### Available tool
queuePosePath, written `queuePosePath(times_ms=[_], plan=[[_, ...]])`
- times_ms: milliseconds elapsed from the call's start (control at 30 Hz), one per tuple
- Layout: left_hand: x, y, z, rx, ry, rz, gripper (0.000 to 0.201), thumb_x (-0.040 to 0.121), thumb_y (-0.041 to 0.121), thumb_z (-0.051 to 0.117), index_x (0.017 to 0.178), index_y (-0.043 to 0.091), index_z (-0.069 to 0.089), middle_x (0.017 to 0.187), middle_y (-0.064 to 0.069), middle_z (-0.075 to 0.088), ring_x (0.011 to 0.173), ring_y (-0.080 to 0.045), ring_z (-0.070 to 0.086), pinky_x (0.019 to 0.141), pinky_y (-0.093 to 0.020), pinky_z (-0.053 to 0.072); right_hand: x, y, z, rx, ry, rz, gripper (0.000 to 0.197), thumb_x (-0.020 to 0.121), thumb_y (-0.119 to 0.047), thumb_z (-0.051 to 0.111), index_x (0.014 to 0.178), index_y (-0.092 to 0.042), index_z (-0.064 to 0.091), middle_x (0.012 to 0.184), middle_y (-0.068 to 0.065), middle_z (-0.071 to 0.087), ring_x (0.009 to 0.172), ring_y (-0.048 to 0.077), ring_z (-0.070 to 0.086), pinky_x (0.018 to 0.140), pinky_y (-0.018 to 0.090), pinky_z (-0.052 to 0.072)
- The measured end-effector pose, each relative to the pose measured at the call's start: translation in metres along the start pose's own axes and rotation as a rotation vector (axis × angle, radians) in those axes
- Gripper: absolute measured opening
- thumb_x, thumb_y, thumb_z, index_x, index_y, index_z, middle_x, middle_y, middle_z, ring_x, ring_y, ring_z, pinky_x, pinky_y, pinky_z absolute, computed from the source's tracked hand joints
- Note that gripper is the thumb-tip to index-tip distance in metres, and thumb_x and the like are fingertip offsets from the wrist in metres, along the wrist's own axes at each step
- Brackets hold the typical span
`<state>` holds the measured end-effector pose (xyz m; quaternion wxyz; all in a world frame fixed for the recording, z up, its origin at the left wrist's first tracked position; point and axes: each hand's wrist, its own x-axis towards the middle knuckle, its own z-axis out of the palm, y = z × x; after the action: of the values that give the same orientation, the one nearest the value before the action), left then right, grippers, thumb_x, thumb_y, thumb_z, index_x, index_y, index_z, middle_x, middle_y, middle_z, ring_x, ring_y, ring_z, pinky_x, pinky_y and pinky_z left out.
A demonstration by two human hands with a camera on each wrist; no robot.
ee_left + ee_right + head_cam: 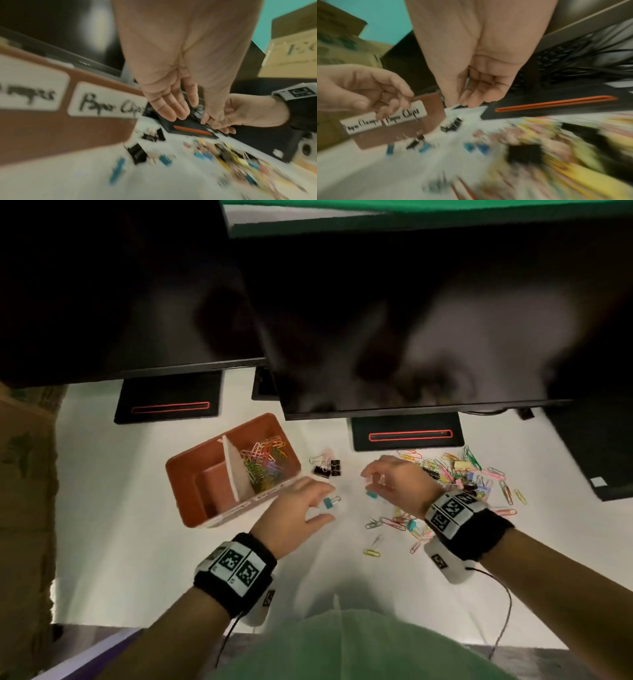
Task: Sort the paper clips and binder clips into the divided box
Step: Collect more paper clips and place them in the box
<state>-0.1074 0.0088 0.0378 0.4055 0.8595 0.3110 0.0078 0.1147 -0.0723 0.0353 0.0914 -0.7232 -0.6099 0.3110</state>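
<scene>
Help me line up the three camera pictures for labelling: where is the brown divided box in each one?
Head: the divided box sits left of centre, beyond the left hand.
Left wrist: its labelled front wall fills the left side.
Right wrist: lower left, behind the left hand's fingers.
Shared landmark: the "Paper Clips" label.

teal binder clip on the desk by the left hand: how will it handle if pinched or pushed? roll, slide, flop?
The teal binder clip looks small and boxy with wire handles, so it is probably light and stiff, not floppy. It lies flat on the smooth white desk, so a push would likely slide it, not roll it. Its thin handles may swing, so pinching the body seems the safer hold.
</scene>
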Motion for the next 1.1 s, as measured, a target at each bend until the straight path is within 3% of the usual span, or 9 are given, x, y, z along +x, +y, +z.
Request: queuePosePath(times_ms=[100,200,367,500,567,667,800,900,1100], plan=[[0.009,0.010,0.037,0.008,-0.171,-0.044,0.060,0.078,0.034,0.070,0.130,0.030,0.040,0.123,0.005,0.045,0.098,-0.006,0.048,0.084,-0.020,0.041,-0.037,0.044,0.006,-0.031,-0.113,0.095,0.021,0.090,-0.028,0.055,0.110,-0.023,0.057,0.109,-0.004,0.057,0.080,0.006,0.055,0.078,0.024,0.052],[0.020,0.018,0.066,0.054,-0.234,-0.072,0.067,0.073,0.037,0.074,0.129,0.027,0.039,0.124,0.003,0.041,0.107,-0.012,0.045,0.093,-0.026,0.041,-0.069,0.073,0.013,-0.018,-0.175,0.118,0.025,0.088,-0.027,0.060,0.112,-0.023,0.057,0.105,-0.012,0.053,0.073,-0.005,0.050,0.067,0.010,0.043],[0.034,0.021,0.103,0.126,-0.269,-0.078,0.073,0.069,0.039,0.075,0.130,0.027,0.037,0.128,0.002,0.037,0.116,-0.015,0.040,0.102,-0.031,0.040,-0.095,0.099,0.024,0.004,-0.226,0.079,0.023,0.082,-0.029,0.066,0.103,-0.031,0.058,0.102,-0.011,0.060,0.079,-0.001,0.052,0.069,0.018,0.043],[0.043,0.022,0.115,0.133,-0.244,-0.069,0.056,0.076,0.027,0.072,0.125,0.019,0.047,0.121,0.002,0.041,0.111,-0.012,0.043,0.100,-0.025,0.038,-0.094,0.107,0.034,-0.015,-0.214,0.092,0.051,0.083,-0.031,0.066,0.129,-0.024,0.048,0.132,-0.003,0.050,0.115,0.016,0.051,0.093,0.028,0.045],[0.046,0.020,0.116,0.099,-0.211,-0.078,0.042,0.080,0.023,0.069,0.119,0.016,0.054,0.115,0.000,0.047,0.106,-0.014,0.047,0.097,-0.028,0.042,-0.090,0.110,0.036,0.018,-0.186,0.102,0.053,0.085,-0.028,0.064,0.134,-0.021,0.045,0.135,0.001,0.047,0.121,0.020,0.048,0.100,0.031,0.041],[0.049,0.018,0.117,0.058,-0.140,-0.089,0.024,0.082,0.017,0.066,0.105,0.011,0.062,0.102,-0.002,0.054,0.094,-0.014,0.051,0.086,-0.023,0.043,-0.084,0.115,0.037,0.056,-0.159,0.072,0.043,0.087,-0.025,0.062,0.128,-0.018,0.053,0.124,0.003,0.052,0.111,0.020,0.052,0.098,0.032,0.044],[0.055,0.021,0.119,0.036,-0.067,-0.117,0.010,0.083,0.012,0.065,0.091,0.007,0.066,0.086,0.003,0.051,0.082,-0.013,0.050,0.077,-0.023,0.042,-0.080,0.119,0.036,0.054,-0.103,0.022,0.020,0.086,-0.027,0.063,0.104,-0.018,0.067,0.105,0.000,0.055,0.090,0.015,0.056,0.085,0.033,0.052],[0.057,0.022,0.122,0.049,-0.063,-0.148,0.008,0.083,0.011,0.064,0.090,0.008,0.066,0.087,0.002,0.050,0.082,-0.012,0.049,0.078,-0.019,0.039,-0.078,0.122,0.036,-0.025,-0.111,0.016,0.019,0.087,-0.029,0.061,0.101,-0.018,0.068,0.107,0.002,0.053,0.095,0.019,0.054,0.083,0.033,0.051],[0.056,0.026,0.125,0.129,-0.065,-0.132,0.007,0.086,0.011,0.059,0.090,0.008,0.063,0.095,-0.006,0.054,0.093,-0.018,0.048,0.086,-0.028,0.042,-0.075,0.121,0.035,-0.148,-0.104,-0.073,0.018,0.089,-0.029,0.057,0.096,-0.017,0.068,0.103,0.000,0.061,0.099,0.020,0.049,0.076,0.029,0.044]])
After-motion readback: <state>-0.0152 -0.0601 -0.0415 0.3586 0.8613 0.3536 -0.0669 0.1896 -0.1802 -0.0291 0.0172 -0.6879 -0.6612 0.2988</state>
